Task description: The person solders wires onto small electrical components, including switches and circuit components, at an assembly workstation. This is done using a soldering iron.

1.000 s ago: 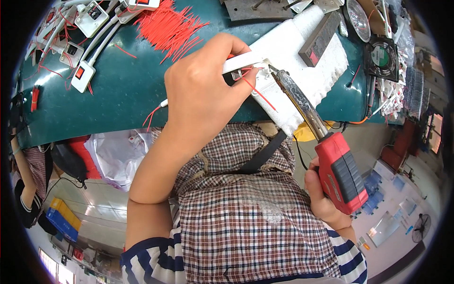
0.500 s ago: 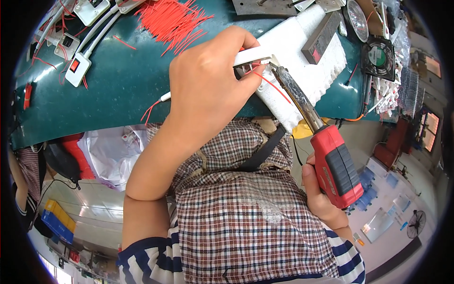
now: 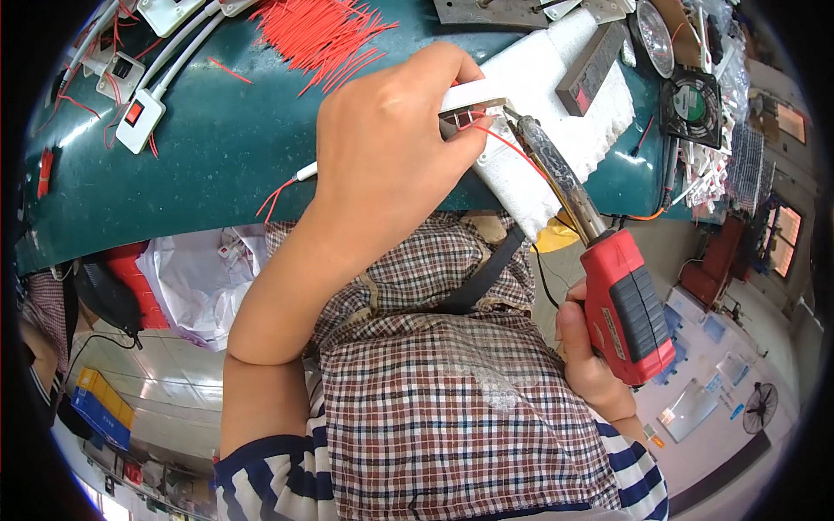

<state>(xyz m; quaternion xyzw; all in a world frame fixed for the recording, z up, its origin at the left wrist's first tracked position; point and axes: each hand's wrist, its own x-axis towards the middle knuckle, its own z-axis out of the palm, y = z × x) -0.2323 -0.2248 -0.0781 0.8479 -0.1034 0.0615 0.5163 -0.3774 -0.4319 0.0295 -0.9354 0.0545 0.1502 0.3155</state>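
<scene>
Soldering iron's tip met a white housing's wired end at close quarters

A brown, white and navy checked cloth apron (image 3: pixel 452 417) covered the person's front. Beside it, the right hand (image 3: pixel 591 360) gripped the red-and-black plastic handle of a long-barrelled soldering iron (image 3: pixel 621 304); its thumb lay along the handle, the other fingers mostly hidden behind it.

Farther out, the left hand (image 3: pixel 382 148) pinched a narrow white plastic housing (image 3: pixel 473 93) between thumb and fingers, its remaining fingers out of sight. The housing was held over a white foam sheet (image 3: pixel 521 187), with a thin red wire (image 3: pixel 517 152) trailing from its open side. The iron's tip stood at the housing's right end; whether they touched could not be told. A white cable (image 3: pixel 306 172) with bare-looking red leads poked out on the left side of that hand.

On the dark green bench (image 3: pixel 200 182) beyond lay a white switch box with an orange-red rocker (image 3: pixel 139 122), a square black fan (image 3: pixel 692 106), a dark rectangular bar (image 3: pixel 591 69) on the foam, and a heap of cut red wires (image 3: pixel 317 39).
</scene>
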